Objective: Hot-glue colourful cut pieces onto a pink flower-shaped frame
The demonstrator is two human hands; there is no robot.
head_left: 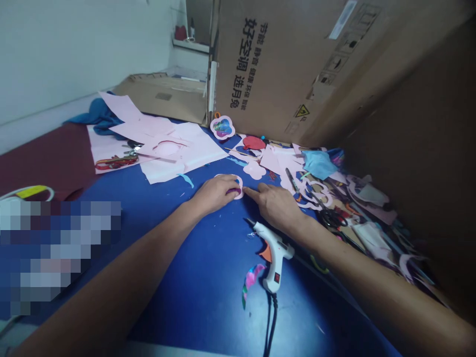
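A blue tabletop [208, 277] fills the foreground, with tall brown cardboard [282, 64] rising behind it and a pale wall [74, 44] at the back left. Nearest, a black cord [274, 312] runs up to a white glue gun [274, 253] with an orange trigger; the gun lies on its side, its dark nozzle pointing away toward the hands. Just left of it is a curled strip of pink, purple and green fabric [252, 281].

Past the nozzle, at the middle of the tabletop, the two hands are close together but apart over a small pink paper cutout [240, 195] with a purple piece [233, 191] in it. The left hand [214, 193] bends its fingers over the cutout; whether it pinches or only presses cannot be told. The right hand [278, 206] stretches its index finger to the cutout's right edge, and its palm is hidden.

Beyond the right hand lie black-handled scissors [329, 217] among paper scraps. Farther back are a pink scalloped paper shape [255, 170], light-blue fabric [320, 164], large pale-pink sheets [197, 148], a red oval [254, 143] and a scalloped card [223, 128] with a multicoloured centre.
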